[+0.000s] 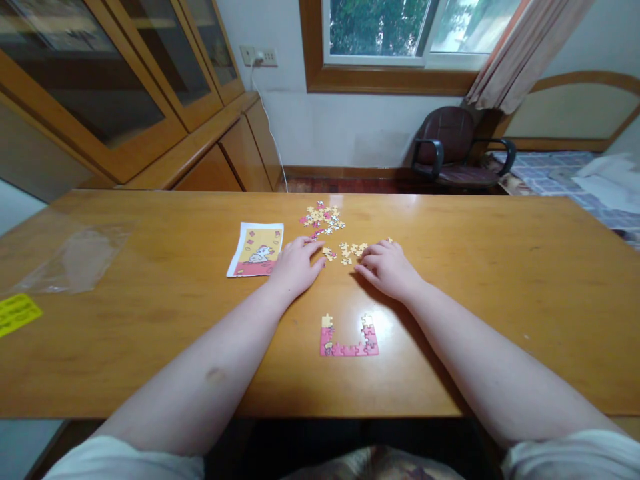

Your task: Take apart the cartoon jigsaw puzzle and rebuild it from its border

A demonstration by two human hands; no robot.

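On wooden table (175, 340): U-shaped jigsaw border (350, 350), pink and yellow, near the body; loose jigsaw pieces (346, 252) beyond. Left hand (297, 267): beside printed cat picture (256, 252), fingers loosely spread. Right hand (390, 268): at loose jigsaw pieces, fingers bent, any pinch unclear.

Bright daylight, window (377, 30) | glossy glare on tabletop (200, 373) | soft arm shadows | wide-angle edge stretch

On table (500, 280): joined puzzle section (350, 350), near side. From it: loose pieces (323, 215), 12 o'clock; picture sheet (256, 250), 10–11 o'clock; bag (85, 257) at sheet's 9 o'clock. Chair (447, 133) beyond table, 1 o'clock.
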